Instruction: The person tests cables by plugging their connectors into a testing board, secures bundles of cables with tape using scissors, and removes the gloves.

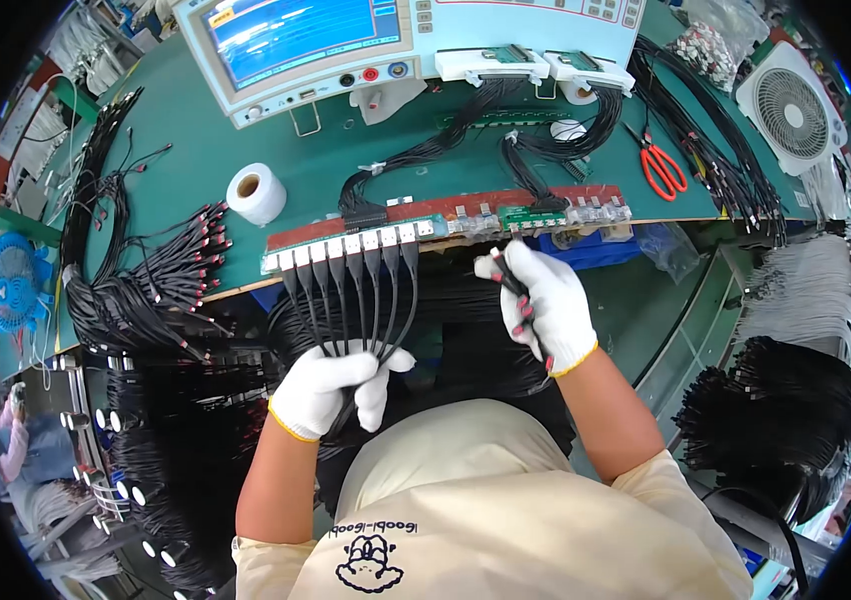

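Observation:
My left hand [341, 388], in a white glove, is closed around a bunch of black cables [354, 305]. Their upper ends sit side by side in a row of white connectors [354, 243] on the test fixture [296, 237] along the bench edge. In my gloved right hand [549, 305], several black cable ends with red tips [523, 302] are gripped between the fingers. That hand is just below the fixture's right part, near a green circuit board [534, 218]. The lower lengths of the left bunch are hidden by my hand.
A tester with a blue screen [296, 35] stands at the back. On the green bench [181, 135] lie a white roll [256, 194], red-handled pliers [662, 170] and cable bundles [171, 270]. A white fan [789, 108] is at right; black cables [776, 420] hang below.

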Available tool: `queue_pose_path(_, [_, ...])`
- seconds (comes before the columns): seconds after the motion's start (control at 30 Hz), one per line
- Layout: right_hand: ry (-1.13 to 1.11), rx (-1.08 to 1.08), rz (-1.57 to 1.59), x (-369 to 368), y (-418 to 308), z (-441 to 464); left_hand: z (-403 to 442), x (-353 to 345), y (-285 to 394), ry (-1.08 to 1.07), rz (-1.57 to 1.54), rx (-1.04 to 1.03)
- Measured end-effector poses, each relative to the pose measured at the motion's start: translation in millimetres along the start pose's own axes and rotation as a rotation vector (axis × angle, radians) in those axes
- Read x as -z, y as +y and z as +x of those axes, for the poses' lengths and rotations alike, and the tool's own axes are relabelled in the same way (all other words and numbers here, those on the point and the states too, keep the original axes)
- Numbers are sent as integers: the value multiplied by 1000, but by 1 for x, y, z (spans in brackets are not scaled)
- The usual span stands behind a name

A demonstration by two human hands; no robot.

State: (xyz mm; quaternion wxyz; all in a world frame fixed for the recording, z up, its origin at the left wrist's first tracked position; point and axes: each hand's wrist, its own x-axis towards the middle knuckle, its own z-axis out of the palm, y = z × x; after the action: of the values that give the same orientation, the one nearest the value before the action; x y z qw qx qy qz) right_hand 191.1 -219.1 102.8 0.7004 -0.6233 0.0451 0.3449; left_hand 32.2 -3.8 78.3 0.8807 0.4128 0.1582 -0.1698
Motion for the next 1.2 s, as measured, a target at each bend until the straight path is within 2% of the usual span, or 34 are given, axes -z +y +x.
queue_pose_path(0.07, [26,3,145,-6,-3,11,1,-3,-2,80,-42,17])
queue_pose_path(0.1, [26,9,167,-6,0,15,2,-9,-5,118,35,-47])
queue_pose_path(0.13, [-74,8,283,-6,2,13,2,-10,-9,106,16,-75])
queue_pose_path(0.2, [84,-85,165,-13,7,-1,-1,-6,-18,0,-299,-78])
queue_pose_path(0.27, [122,107,81,-3,12,-25,-5,-51,-25,408,44,-114])
queue_pose_path(0.3, [274,279,-48,15,8,-23,-7,-56,-33,443,13,-144])
queue_pose_path(0.33, [454,492,-301,46,6,-19,-19,-48,-41,390,-81,-202])
queue_pose_path(0.37, [567,633,-398,78,1,-15,-34,-31,-48,331,-169,-264])
queue_pose_path(0.4, [629,836,-718,123,-3,-9,-50,-15,-51,269,-254,-324])
queue_pose_path(0.47, [913,892,-1199,213,0,4,-82,10,-52,284,-356,-432])
queue_pose_path(0.53, [958,517,-1587,269,9,-4,-110,38,-42,562,-484,-591])
queue_pose_path(0.6, [941,310,-1682,298,35,-9,-130,93,-56,806,-696,-799])
queue_pose_path(0.63, [923,240,-1695,321,55,-10,-133,112,-66,1144,-634,-825])
queue_pose_path(0.67, [908,168,-1705,337,76,-12,-150,153,-103,1092,-545,-797])
queue_pose_path(0.7, [886,75,-1678,338,93,-15,-147,149,-121,1325,-580,-584])
queue_pose_path(0.73, [864,-17,-1650,337,108,-19,-149,174,-161,1395,-554,-490])
queue_pose_path(0.77, [810,-109,-1662,332,124,-22,-154,215,-213,1378,-386,-349])
queue_pose_path(0.8, [756,-195,-1671,328,139,-24,-160,212,-224,1482,-53,165])
queue_pose_path(0.9, [603,-244,-1764,339,161,-23,-177,214,-236,1422,1394,417])
queue_pose_path(0.93, [576,-230,-1796,337,152,-21,-170,155,-191,1564,1415,323])
queue_pose_path(0.97, [613,-80,-1703,321,134,-21,-175,147,-171,1434,1550,78])
queue_pose_path(1.03, [541,430,-1417,260,83,-26,-159,66,-90,1232,1245,-133])
queue_pose_path(1.07, [436,585,-1172,209,52,-33,-146,26,-60,1133,1052,-205])
queue_pose_path(1.1, [296,580,-911,153,23,-52,-136,12,-49,889,1158,-402])
queue_pose_path(1.13, [105,640,-875,108,3,-70,-126,-22,-29,606,1245,-586])
queue_pose_path(1.17, [-126,822,-959,66,-12,-88,-115,-45,-21,363,979,-604])
queue_pose_path(1.2, [-353,1015,-1071,32,-22,-100,-105,-55,-20,11,727,-431])
